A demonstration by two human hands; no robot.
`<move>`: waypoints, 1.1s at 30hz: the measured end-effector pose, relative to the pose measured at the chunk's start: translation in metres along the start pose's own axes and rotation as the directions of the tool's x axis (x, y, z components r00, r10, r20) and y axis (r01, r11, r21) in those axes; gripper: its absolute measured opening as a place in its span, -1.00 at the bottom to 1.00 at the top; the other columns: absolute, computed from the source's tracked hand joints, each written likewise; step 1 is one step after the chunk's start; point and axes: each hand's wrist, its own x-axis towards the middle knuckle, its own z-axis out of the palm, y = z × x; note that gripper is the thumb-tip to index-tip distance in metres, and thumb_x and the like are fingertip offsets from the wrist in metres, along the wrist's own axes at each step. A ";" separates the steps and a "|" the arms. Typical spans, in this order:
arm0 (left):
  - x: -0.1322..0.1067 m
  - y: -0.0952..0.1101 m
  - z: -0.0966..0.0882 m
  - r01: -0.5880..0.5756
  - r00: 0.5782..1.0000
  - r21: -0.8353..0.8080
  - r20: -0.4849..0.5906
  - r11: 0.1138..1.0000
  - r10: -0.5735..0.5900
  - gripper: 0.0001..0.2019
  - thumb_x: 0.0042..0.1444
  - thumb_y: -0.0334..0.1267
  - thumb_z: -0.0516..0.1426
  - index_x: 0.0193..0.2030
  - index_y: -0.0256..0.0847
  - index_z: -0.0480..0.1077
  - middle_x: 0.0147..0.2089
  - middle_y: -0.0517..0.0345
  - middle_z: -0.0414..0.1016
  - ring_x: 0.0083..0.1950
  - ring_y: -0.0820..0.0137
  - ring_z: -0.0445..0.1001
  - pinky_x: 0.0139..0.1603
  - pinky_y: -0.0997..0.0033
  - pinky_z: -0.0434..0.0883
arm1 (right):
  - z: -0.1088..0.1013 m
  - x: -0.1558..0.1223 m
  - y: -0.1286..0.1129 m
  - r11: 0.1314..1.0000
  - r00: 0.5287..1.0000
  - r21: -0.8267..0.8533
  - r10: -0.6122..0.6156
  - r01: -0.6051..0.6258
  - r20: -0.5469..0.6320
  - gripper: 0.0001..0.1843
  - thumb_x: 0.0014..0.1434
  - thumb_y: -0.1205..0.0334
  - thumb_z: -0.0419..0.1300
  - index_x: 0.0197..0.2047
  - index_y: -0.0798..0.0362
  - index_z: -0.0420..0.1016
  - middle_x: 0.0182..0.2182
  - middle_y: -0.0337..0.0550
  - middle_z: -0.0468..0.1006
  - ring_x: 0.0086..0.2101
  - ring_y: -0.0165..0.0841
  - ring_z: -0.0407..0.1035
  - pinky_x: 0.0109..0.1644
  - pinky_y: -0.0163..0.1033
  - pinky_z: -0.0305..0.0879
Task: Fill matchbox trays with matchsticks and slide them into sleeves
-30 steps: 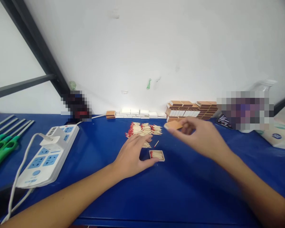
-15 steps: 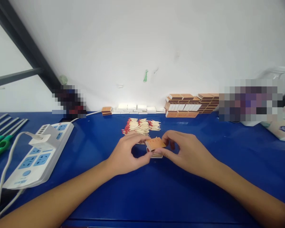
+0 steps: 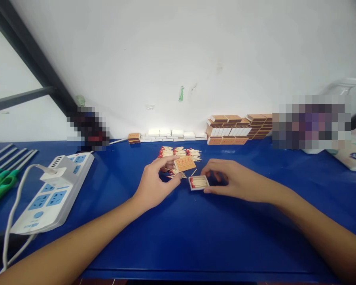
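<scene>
The left hand [image 3: 154, 184] has lifted the orange sleeve [image 3: 184, 163] clear and pinches it near the loose matches [image 3: 180, 152]; the filled tray [image 3: 198, 182] lies flat on the bench [image 3: 195, 237], gripped by the right hand [image 3: 235, 180]. Keeping it level should prevent spills.

A white power strip [image 3: 52, 194] with blue sockets lies on the left of the blue table [image 3: 195, 237], a white plug [image 3: 49, 172] seated in it. Green-handled tools [image 3: 1, 180] lie side by side at the far left. Along the white wall [image 3: 195, 51] run a row of white inner trays [image 3: 172, 134] and a stack of brown matchboxes [image 3: 237, 130]. A white plastic bag [image 3: 353, 156] sits at the right edge.
</scene>
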 end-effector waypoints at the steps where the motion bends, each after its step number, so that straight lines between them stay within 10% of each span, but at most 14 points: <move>1: 0.000 0.000 0.001 0.009 1.000 -0.037 0.021 0.999 -0.008 -0.58 0.13 -0.31 0.31 0.16 -0.16 0.54 -0.13 0.08 0.68 -0.17 0.31 0.60 -0.09 0.24 0.55 | -0.005 0.000 0.004 0.999 1.000 0.042 0.008 -0.008 0.001 -0.59 0.25 -0.15 0.33 0.00 -0.04 0.59 -0.26 -0.19 0.54 -0.31 -0.31 0.39 -0.25 -0.20 0.32; 10: 0.000 0.000 0.003 0.072 0.989 -0.181 0.142 0.981 -0.046 -0.54 0.11 -0.30 0.32 0.19 -0.19 0.56 -0.13 0.04 0.70 -0.18 0.31 0.64 -0.13 0.27 0.59 | -0.028 -0.001 0.024 0.906 0.992 0.406 0.096 -0.119 0.077 -0.53 0.26 -0.04 0.32 0.16 -0.05 0.48 -0.18 -0.15 0.65 -0.33 -0.36 0.47 -0.35 -0.25 0.43; 33: 0.002 0.003 0.002 0.030 0.993 -0.105 0.114 0.994 -0.018 -0.57 0.05 -0.16 0.45 0.07 -0.15 0.62 -0.18 0.09 0.71 -0.19 0.26 0.63 -0.15 0.24 0.59 | -0.019 0.000 0.014 0.934 0.989 0.353 0.092 -0.046 -0.116 -0.52 0.20 -0.10 0.37 0.08 -0.02 0.55 -0.29 -0.18 0.64 -0.32 -0.33 0.50 -0.32 -0.24 0.37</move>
